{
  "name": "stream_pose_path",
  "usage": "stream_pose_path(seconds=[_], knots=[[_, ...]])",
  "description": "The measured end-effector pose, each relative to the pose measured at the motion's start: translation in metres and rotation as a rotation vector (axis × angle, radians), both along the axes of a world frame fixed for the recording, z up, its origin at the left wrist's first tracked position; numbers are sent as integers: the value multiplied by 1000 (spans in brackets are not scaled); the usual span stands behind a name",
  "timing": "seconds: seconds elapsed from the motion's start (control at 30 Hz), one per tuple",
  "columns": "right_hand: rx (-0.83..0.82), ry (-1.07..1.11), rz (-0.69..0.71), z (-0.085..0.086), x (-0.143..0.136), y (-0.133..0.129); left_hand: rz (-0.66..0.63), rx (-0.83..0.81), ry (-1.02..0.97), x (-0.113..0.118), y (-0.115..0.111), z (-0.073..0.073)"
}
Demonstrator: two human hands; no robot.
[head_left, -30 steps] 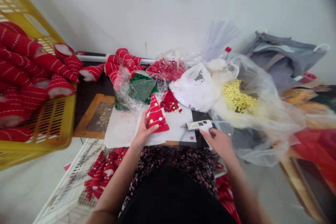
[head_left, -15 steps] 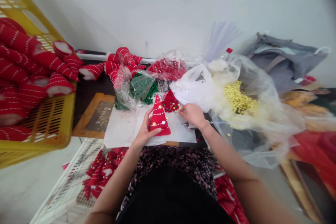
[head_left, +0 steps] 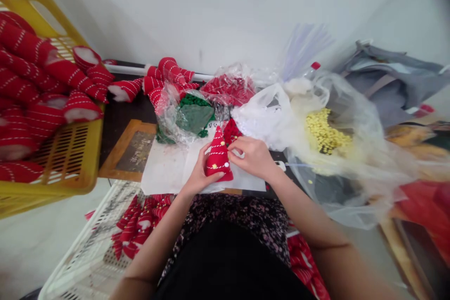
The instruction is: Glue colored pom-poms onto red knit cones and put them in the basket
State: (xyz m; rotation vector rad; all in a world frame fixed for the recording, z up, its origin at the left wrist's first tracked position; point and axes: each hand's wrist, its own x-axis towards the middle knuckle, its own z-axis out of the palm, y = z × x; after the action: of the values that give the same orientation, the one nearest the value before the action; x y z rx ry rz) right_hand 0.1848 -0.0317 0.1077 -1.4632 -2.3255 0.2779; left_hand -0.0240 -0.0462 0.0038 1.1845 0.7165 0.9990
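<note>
My left hand (head_left: 200,173) is closed round the lower left side of a red fabric cone (head_left: 218,157), which stands point up over white paper (head_left: 165,166). White stitched lines run across the cone, and small yellow and white pom-poms dot its front. At the cone's right edge my right hand (head_left: 252,154) has thumb and forefinger pinched together; whatever they hold is too small to make out. Just behind the cone lies a heap of small red pom-poms (head_left: 231,130), partly hidden by my right hand.
Red striped fabric cones fill a yellow crate (head_left: 79,164) at the left. Clear bags of green pom-poms (head_left: 193,112), red pieces (head_left: 228,90) and yellow pom-poms (head_left: 325,131) line the back and right. A white basket (head_left: 80,253) of cones stands below the table edge.
My right hand has moved left from the red pom-pom heap to the cone's right edge. My left hand still holds the cone. The view has shifted slightly.
</note>
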Motion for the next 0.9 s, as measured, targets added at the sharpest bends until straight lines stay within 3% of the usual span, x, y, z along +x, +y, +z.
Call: stream_pose_path(seconds=[0.1, 0.23, 0.5, 0.6, 0.67, 0.73, 0.9], knots=[[75, -169, 51, 4, -13, -4, -2, 17, 17, 1, -1, 0], [57, -337, 75, 8, -19, -5, 12, 63, 47, 1, -1, -1], [33, -186, 152, 8, -13, -5, 24, 70, 39, 2, -2, -1], [-20, -15, 106, 6, -2, 10, 12, 12, -6, 0, -2, -2], [-45, 75, -25, 3, 9, 27, 5, -48, -60, -2, -1, -3], [-108, 24, -134, -3, 21, 45, 11, -98, -117, -5, -1, -6], [-289, -198, 16, -31, 22, 72, 62, -211, -222, -10, -3, -5]])
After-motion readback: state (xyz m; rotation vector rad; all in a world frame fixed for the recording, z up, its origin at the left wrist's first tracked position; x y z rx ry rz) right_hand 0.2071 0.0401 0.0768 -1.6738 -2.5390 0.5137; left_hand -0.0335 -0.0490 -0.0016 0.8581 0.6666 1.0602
